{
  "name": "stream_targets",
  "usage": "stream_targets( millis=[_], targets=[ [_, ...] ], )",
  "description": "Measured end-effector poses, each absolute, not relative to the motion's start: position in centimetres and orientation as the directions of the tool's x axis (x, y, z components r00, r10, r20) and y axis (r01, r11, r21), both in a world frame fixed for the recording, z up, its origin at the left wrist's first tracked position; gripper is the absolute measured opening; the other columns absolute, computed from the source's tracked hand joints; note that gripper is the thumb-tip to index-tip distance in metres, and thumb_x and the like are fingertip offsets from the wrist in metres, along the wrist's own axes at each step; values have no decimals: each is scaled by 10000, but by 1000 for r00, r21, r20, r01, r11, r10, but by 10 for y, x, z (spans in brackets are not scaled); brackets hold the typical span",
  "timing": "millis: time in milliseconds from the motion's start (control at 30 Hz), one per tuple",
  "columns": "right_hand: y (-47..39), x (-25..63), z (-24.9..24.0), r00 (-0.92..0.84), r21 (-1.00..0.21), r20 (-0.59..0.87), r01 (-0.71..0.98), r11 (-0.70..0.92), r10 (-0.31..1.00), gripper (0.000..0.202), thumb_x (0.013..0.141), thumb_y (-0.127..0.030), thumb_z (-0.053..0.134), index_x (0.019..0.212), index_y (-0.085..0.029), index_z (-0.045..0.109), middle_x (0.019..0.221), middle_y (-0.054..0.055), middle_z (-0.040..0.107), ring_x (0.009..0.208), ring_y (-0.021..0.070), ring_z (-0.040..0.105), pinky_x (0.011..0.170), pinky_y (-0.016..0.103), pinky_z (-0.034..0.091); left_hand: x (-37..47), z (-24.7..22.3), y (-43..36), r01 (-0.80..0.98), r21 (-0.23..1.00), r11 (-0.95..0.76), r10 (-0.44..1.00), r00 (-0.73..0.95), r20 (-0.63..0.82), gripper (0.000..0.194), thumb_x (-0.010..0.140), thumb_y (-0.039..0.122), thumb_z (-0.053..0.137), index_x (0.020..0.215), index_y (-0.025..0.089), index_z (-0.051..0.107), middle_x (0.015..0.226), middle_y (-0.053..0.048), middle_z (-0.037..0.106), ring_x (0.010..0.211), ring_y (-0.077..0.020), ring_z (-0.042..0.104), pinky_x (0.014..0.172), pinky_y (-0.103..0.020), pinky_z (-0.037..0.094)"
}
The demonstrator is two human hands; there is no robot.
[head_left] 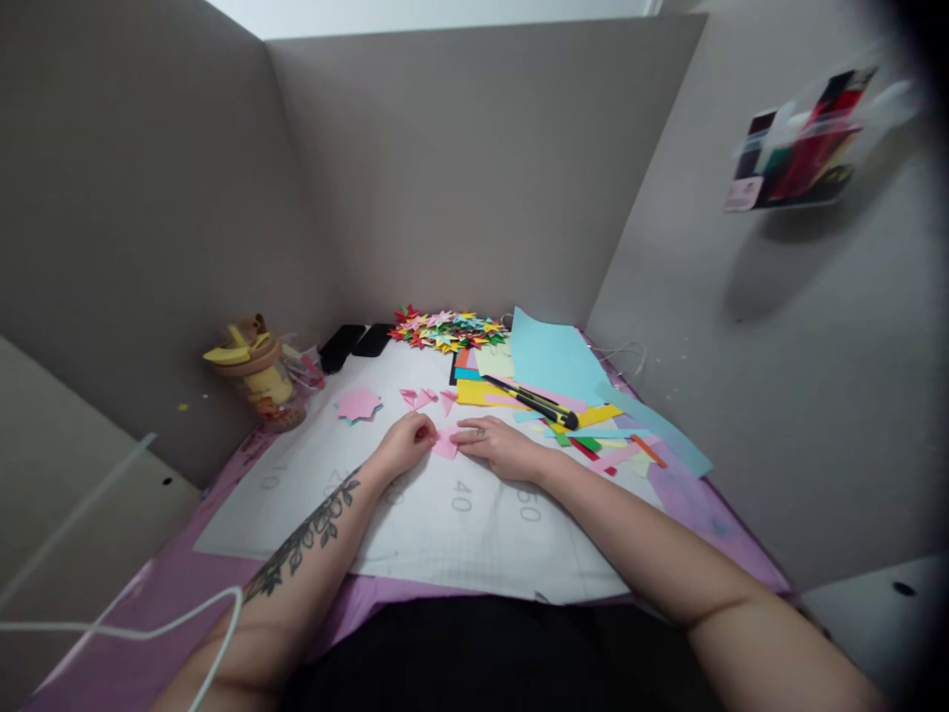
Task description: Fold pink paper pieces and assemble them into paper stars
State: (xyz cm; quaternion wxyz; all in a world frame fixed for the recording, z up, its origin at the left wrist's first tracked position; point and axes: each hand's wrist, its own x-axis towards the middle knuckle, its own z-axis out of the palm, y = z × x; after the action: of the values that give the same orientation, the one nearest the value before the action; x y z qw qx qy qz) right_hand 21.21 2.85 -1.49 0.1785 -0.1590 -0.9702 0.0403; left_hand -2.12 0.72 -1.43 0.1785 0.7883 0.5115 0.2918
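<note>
A small pink paper square (446, 444) lies on the white sheet between my two hands. My left hand (404, 445) has its fingers curled in a pinch at the paper's left edge. From the other side, my right hand (500, 447) holds the paper's right edge with thumb and fingertips, the fingers fairly straight. Just beyond them are several small folded pink paper pieces (424, 398). To the left sits a pink star-shaped paper stack (359, 403), with some blue showing beneath. A yellow-and-black utility knife (538, 403) rests on coloured paper at the right.
Many colourful folded paper stars (445, 330) are heaped at the back. Light blue paper sheets (556, 356) and cut paper strips (604, 435) spread right. A yellow-lidded cup (271, 381) and dark phone-like objects (342, 346) stand left. Grey partitions (474, 168) enclose the table; a white cable (148, 633) crosses lower left.
</note>
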Motion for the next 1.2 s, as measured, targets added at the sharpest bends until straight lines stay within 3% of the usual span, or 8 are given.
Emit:
stream_targets(
  millis=[167,333,500,700,833,967,1100,1200],
  targets=[
    [26,211,-13,-840,-209,432,262,942,329,409,769,-43,468,1115,-212,606,1165,74,617,1220,231,436,961,460,375,-20,-13,6,684,607,-405,912,260,317,116,721,129,509,788,158,599,764,-28,573,733,-152,520,669,-264,417],
    [20,205,-5,-585,-516,611,215,829,533,245,770,-121,492,920,-195,670,1000,78,676,983,193,603,882,378,467,-14,-4,0,568,705,-425,901,187,392,190,820,198,431,899,171,601,886,-43,621,806,-150,549,708,-256,431],
    [18,191,1,-379,-864,409,132,487,830,44,716,-195,579,727,-159,602,715,28,630,645,139,591,591,257,483,0,5,-9,405,824,-396,917,224,331,248,869,327,397,858,159,580,801,-23,599,743,-134,536,690,-244,430],
    [20,179,-2,-439,-925,315,58,376,841,210,733,-214,558,935,-160,547,745,3,599,633,116,557,566,226,437,11,1,-11,229,938,-259,950,234,205,200,808,361,511,795,170,454,620,43,475,547,-87,459,523,-198,370],
    [18,179,2,-386,-815,423,234,531,820,195,768,-195,524,955,-164,569,844,42,622,754,157,566,676,289,452,10,-2,-9,228,946,-229,957,231,176,189,749,294,567,791,184,419,581,71,428,488,-66,415,471,-176,318],
    [9,183,7,-387,-455,689,428,781,613,168,821,-271,536,951,-180,591,955,82,616,937,210,505,852,375,382,7,-1,-6,213,956,-202,977,106,183,108,723,223,531,784,181,452,551,76,443,459,-62,394,453,-171,300],
    [-1,177,4,-610,-88,659,519,850,441,274,798,-403,587,965,-185,592,1005,90,607,950,230,462,843,385,336,7,-3,-3,111,989,-95,995,-30,99,110,681,199,517,784,163,535,552,65,493,431,-60,407,433,-173,313],
    [-2,167,0,-658,88,635,582,808,405,146,873,-288,503,932,-192,596,977,77,617,912,210,457,789,361,315,7,-7,-2,-24,999,-27,998,-53,25,180,643,200,556,803,134,604,619,26,576,499,-76,490,493,-185,384]
  ],
)
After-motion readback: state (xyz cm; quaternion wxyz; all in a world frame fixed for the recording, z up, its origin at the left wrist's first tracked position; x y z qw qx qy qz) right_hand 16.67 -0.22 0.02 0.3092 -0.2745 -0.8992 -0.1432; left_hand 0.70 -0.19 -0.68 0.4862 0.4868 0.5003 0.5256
